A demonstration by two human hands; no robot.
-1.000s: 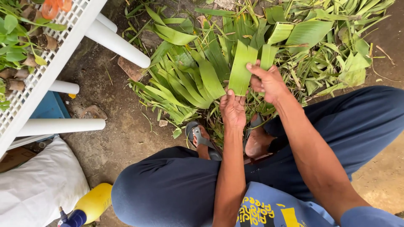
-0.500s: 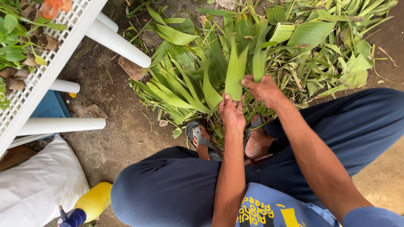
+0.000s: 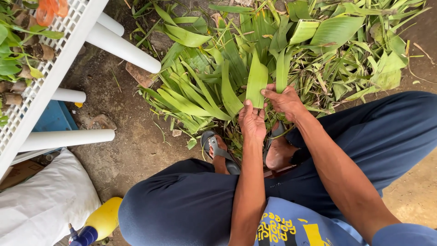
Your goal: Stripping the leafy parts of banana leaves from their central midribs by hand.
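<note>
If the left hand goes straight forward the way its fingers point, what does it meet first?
The left hand already touches the upright green leaf; straight on, it would probably press into the leaf pile behind, though depth is unclear.

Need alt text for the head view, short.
Seated person's left hand and right hand hold a long green leaf upright over a pile of cut leaves on bare ground; a white rack stands at left.
</note>
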